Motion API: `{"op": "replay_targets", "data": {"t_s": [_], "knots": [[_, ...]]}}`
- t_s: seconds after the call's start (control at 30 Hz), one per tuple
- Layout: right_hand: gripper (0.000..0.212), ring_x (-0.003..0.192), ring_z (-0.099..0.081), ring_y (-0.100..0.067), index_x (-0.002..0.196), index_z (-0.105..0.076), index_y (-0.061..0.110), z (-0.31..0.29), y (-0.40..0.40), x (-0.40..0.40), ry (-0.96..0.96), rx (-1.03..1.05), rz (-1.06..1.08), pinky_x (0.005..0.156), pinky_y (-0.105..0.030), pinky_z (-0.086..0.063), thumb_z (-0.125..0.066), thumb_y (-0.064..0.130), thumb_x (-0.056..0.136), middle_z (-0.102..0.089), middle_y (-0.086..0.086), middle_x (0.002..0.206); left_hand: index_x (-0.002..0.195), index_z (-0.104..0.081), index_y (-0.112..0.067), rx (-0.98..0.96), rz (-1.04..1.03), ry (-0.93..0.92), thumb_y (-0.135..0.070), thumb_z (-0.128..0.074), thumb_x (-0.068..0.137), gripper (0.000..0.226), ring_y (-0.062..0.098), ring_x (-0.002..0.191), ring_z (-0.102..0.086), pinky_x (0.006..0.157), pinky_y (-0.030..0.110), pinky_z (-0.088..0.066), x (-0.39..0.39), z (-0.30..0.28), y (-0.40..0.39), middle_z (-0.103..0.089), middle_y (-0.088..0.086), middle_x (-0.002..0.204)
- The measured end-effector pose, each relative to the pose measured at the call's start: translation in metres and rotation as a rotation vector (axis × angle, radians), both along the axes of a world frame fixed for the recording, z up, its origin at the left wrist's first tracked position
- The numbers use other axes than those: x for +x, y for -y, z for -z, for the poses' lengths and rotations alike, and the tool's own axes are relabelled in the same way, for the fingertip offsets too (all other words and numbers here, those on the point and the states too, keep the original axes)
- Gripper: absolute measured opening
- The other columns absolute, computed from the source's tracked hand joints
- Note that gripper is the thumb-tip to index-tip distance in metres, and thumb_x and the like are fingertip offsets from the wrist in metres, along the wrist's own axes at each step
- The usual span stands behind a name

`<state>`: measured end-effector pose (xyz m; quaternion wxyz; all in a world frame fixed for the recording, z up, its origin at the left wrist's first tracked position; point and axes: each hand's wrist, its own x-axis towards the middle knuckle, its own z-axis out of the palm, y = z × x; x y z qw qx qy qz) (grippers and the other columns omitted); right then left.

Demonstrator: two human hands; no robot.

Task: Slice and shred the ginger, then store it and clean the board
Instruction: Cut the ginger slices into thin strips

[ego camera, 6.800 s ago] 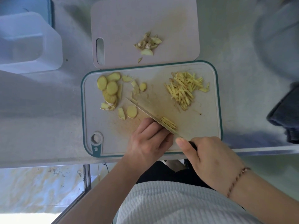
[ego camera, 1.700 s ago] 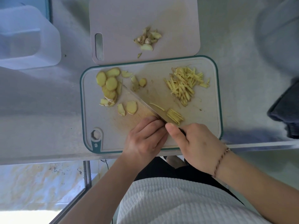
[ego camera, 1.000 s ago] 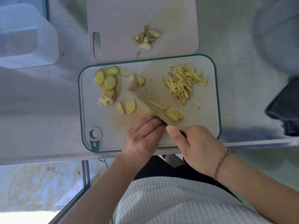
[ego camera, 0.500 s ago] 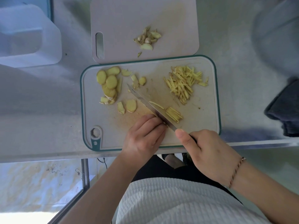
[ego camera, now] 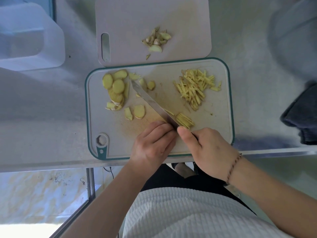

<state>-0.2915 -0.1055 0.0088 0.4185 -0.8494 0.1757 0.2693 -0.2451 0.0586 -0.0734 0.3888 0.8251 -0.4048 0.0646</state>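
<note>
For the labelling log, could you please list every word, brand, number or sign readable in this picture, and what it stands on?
None can be read.
Teal-rimmed pale cutting board: no print; only a plain hexagonal hole at its teal corner tab.
Plain pale cutting board behind it: no markings.
Steel knife blade: no legible stamp.
Translucent plastic container: blurred, no label visible.

Two flat plastic cutting boards: one teal-rimmed grey rectangular board (ego camera: 219,134) under the gripped blade, one plain pale pink board (ego camera: 188,23) beyond it. One long steel knife (ego camera: 151,102). Two bare hands: left hand (ego camera: 152,143) just left of the knife grip, right hand (ego camera: 205,148) on it. Three heaps of pale yellow ginger on the grey board: round slices (ego camera: 116,90) far left of the grip, thin shreds (ego camera: 195,88) beyond it, a small stack of fresh-cut strips (ego camera: 185,120) just ahead. One heap of beige peel trimmings (ego camera: 157,41). One translucent white plastic container (ego camera: 25,36). One dark folded cloth (ego camera: 303,114).
</note>
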Motion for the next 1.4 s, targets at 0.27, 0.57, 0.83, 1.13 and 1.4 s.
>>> {"op": "replay_targets", "data": {"t_s": [0.27,0.57,0.83,1.13,1.4], "knots": [[0.059,0.034,-0.039,-0.007,0.047,-0.03,0.017,-0.021,0.007,-0.011,-0.053,0.045,0.021,0.042,-0.014,-0.032,-0.028,0.057,0.089,-0.034,0.007,0.03,0.083,-0.075,0.004,0.006,-0.012,0.012,0.007,-0.078,0.081,0.005,0.031,0.082,-0.067,0.078,0.038,-0.056,0.0,0.001,0.0,-0.07,0.014,0.087],[0.057,0.032,-0.041,-0.004,0.046,-0.033,0.017,-0.022,0.005,-0.015,-0.088,0.068,0.044,0.044,-0.012,-0.035,-0.03,0.052,0.091,-0.035,0.01,0.028,0.083,-0.075,0.004,-0.003,-0.011,0.022,0.006,-0.078,0.082,0.003,0.029,0.085,-0.068,0.082,0.035,-0.056,-0.001,0.002,-0.001,-0.071,0.013,0.089],[0.058,0.033,-0.041,-0.004,0.046,-0.033,0.017,-0.018,0.007,-0.013,-0.117,0.085,0.054,0.044,-0.011,-0.035,-0.027,0.054,0.09,-0.034,0.01,0.028,0.084,-0.075,0.004,-0.001,-0.01,0.007,0.006,-0.078,0.082,0.004,0.029,0.084,-0.068,0.079,0.035,-0.056,0.0,0.002,0.0,-0.072,0.012,0.09],[0.064,0.039,-0.034,-0.01,0.048,-0.029,0.017,0.01,0.007,-0.002,0.001,0.012,0.058,0.046,-0.021,-0.026,-0.017,0.071,0.079,-0.03,0.005,0.035,0.089,-0.078,0.004,0.0,-0.011,0.001,0.007,-0.078,0.083,0.007,0.026,0.086,-0.07,0.081,0.031,-0.057,0.0,0.003,-0.004,-0.074,0.012,0.093],[0.064,0.037,-0.029,-0.009,0.05,-0.027,0.017,0.002,0.02,-0.008,0.058,0.044,0.115,0.045,-0.026,-0.028,-0.023,0.071,0.083,-0.026,0.006,0.038,0.095,-0.077,0.004,-0.027,0.041,-0.058,0.002,-0.061,0.097,0.016,0.026,0.098,-0.07,0.091,0.032,-0.056,-0.001,-0.001,-0.006,-0.074,0.013,0.103]]}}
